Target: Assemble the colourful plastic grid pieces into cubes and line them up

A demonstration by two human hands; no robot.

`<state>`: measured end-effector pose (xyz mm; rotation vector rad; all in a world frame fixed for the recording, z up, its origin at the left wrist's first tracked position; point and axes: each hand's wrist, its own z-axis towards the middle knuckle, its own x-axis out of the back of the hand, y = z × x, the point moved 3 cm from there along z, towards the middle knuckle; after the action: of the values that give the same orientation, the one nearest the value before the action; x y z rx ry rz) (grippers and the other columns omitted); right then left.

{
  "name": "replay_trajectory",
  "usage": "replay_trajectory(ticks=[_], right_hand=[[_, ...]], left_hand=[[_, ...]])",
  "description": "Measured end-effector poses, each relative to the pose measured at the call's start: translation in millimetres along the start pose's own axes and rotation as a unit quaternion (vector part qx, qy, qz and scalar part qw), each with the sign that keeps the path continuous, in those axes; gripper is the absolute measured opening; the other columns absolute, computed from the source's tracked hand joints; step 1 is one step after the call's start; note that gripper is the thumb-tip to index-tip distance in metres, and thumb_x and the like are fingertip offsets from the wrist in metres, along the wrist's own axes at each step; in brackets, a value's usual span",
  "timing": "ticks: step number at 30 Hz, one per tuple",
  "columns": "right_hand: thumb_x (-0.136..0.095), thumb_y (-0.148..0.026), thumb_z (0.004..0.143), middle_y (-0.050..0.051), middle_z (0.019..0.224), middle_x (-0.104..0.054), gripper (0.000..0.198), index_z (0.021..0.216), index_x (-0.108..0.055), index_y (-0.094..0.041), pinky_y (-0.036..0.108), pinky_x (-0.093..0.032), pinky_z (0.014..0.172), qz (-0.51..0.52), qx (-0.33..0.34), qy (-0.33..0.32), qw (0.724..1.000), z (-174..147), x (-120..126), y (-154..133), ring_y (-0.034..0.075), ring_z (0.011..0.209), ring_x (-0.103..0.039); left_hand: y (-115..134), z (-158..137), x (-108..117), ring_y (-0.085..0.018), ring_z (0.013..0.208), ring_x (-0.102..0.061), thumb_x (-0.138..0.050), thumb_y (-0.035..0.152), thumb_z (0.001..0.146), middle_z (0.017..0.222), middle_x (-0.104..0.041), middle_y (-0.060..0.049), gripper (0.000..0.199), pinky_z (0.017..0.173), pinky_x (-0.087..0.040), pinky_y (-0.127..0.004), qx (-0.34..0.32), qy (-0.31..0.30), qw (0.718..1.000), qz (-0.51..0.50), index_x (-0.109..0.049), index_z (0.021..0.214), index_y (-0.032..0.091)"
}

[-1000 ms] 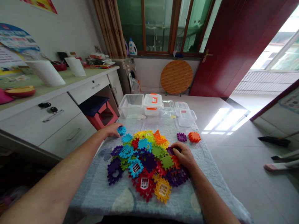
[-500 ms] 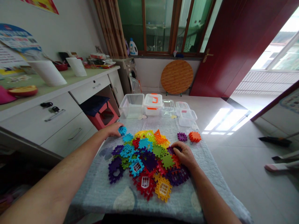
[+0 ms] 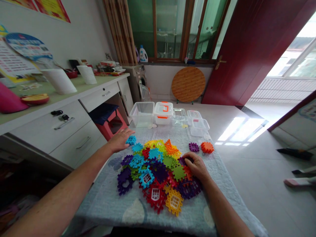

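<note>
Left hand [image 3: 120,140] lies flat on the tablecloth [image 3: 108,197], fingers spread and released, not gripping anything. Its fingertips touch or sit just beside a blue tile [image 3: 131,140], which lies on the far-left edge of the pile, a bit apart from the rest.

Tile looks like thin moulded plastic w/ notched edges: prob. light, stiff, not fragile. Lying flat on cloth, so prob. easiest to pinch by two opposite notched edges, or tip one edge up w/ a fingertip first; the notches should give grip, though the flat faces may be slick.

To the right of that hand is the pile of tiles [image 3: 158,171]: purple, green, red, yellow, blue, orange, many overlapping. Interlocked notches may snag, so lifting one could drag neighbours.

Right hand [image 3: 197,166] rests on the pile's right side, fingers curled down over a dark purple piece [image 3: 183,160]. Can't tell if it's actually grasping it or just pressing; the fingertips are hidden.

Beyond that hand and slightly right, two loose tiles lie apart from the pile: a purple tile [image 3: 194,147] and an orange tile [image 3: 207,147], near each other.

Further off, past both hands, clear plastic boxes [image 3: 143,113] stand in a row at the table's far edge, one w/ a white lid and orange handle [image 3: 163,110].
</note>
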<state>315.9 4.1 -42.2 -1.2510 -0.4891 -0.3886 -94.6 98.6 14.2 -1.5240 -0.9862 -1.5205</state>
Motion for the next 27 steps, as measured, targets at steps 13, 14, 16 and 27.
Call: replay_trajectory(ticks=[13, 14, 16, 27], right_hand=[[-0.051, -0.021, 0.076, 0.005, 0.084, -0.071, 0.019, 0.08, -0.069, -0.02, 0.034, -0.048, 0.08, 0.001, 0.011, 0.015, 1.0, 1, 1, -2, 0.022, 0.083, -0.065], [-0.05, -0.021, 0.076, 0.005, 0.084, -0.071, 0.019, 0.081, -0.069, -0.02, 0.034, -0.048, 0.08, 0.002, 0.011, 0.013, 1.0, 1, 1, -2, 0.021, 0.083, -0.064], [-0.05, -0.021, 0.076, 0.005, 0.085, -0.071, 0.019, 0.082, -0.069, -0.02, 0.034, -0.048, 0.081, 0.005, 0.01, 0.01, 1.0, 1, 1, -1, 0.021, 0.083, -0.064], [-0.05, -0.022, 0.078, 0.005, 0.086, -0.07, 0.019, 0.082, -0.068, -0.02, 0.035, -0.048, 0.082, 0.013, 0.002, 0.013, 1.0, 1, -1, 4, 0.022, 0.084, -0.063]], left_hand=[[63, -4, -13, -0.027, 0.114, -0.06, -0.048, -0.002, 0.075, 0.126, -0.062, -0.007, 0.061, 0.088, -0.051, -0.037, -0.044, -0.104, 0.993, 0.027, -0.058, 0.127, 0.028], [62, -3, -14, -0.027, 0.112, -0.06, -0.047, -0.003, 0.074, 0.125, -0.061, -0.008, 0.063, 0.085, -0.052, -0.037, -0.044, -0.105, 0.993, 0.031, -0.057, 0.129, 0.028], [61, -2, -15, -0.027, 0.111, -0.06, -0.048, -0.003, 0.072, 0.123, -0.06, -0.008, 0.064, 0.082, -0.053, -0.036, -0.046, -0.11, 0.992, 0.036, -0.057, 0.127, 0.028], [63, -6, -1, -0.03, 0.116, -0.056, -0.059, 0.005, 0.065, 0.123, -0.06, -0.01, 0.06, 0.093, -0.05, -0.04, -0.044, -0.088, 0.994, 0.057, -0.056, 0.123, 0.022]])
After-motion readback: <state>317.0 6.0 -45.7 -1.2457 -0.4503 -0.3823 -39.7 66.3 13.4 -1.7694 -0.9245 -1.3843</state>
